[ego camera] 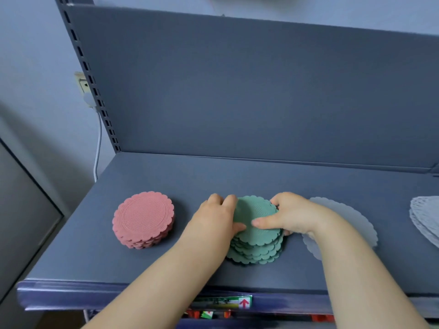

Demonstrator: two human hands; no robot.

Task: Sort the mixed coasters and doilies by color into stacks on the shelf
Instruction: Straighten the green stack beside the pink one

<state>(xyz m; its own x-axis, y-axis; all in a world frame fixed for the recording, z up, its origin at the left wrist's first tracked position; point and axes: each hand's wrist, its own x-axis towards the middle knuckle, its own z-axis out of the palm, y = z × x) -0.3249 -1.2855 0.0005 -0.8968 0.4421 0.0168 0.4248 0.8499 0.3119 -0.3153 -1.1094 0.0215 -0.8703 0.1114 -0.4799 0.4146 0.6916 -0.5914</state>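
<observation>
Both hands were clamped on the green stack (257, 236) of scalloped coasters, which stood near the front of the shelf (213, 174), about midway along the visible part. The left hand (213, 219) held the stack's left side, thumb lying across the top coaster and fingers curled over the far-left edge. The right hand (292, 214) gripped the right side in the same way, its thumb flat on top and pointing left, so that the two thumb tips nearly met. The coasters in the stack were not squared up; their edges stepped out unevenly toward the front.

To the left, apart from the hands, stood the pink stack (143, 219), neater and somewhat lower. Just right of the green stack a grey doily (351, 222) lay flat on the shelf, partly hidden by the right wrist. Further right, cut off by the frame, lay pale lacy doilies (425, 219), overlapping one another. A label (223, 302) with a red arrow sat on the shelf's front rail.
</observation>
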